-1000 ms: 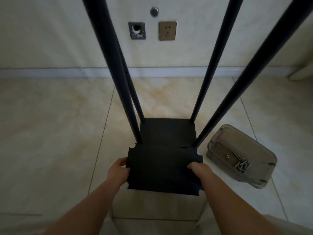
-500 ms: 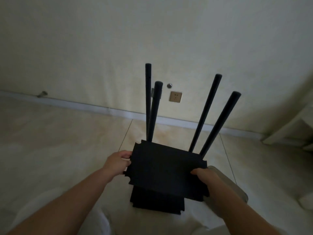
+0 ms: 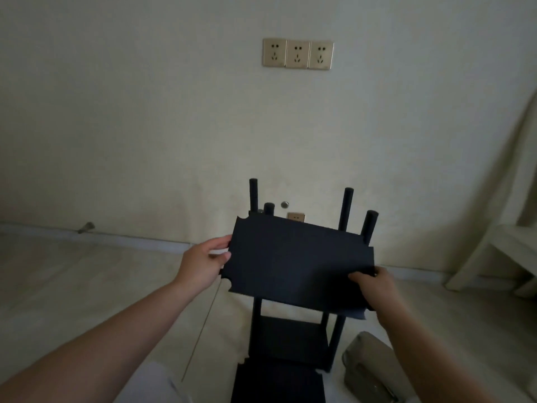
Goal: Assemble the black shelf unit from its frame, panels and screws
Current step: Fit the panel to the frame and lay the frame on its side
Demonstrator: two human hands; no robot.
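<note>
I hold a flat black shelf panel [image 3: 293,263] with notched corners in the air, level with the tops of the posts. My left hand [image 3: 203,264] grips its left edge and my right hand [image 3: 374,289] grips its right front corner. Behind and below it stands the black frame: several upright posts [image 3: 347,207] rising from a bottom panel [image 3: 287,338] fixed between them. More black panels [image 3: 276,385] lie stacked on the floor in front of the frame. The panel hides the posts' middle parts.
A grey plastic lid [image 3: 369,365] lies on the floor right of the frame. The wall behind carries a row of three sockets [image 3: 297,53] and a low socket [image 3: 295,217]. A pale bench [image 3: 511,257] and a curtain [image 3: 523,158] stand at the right.
I have lifted the panel from near the floor up to the height of the post tops, and my view has risen and tilted up toward the wall.
</note>
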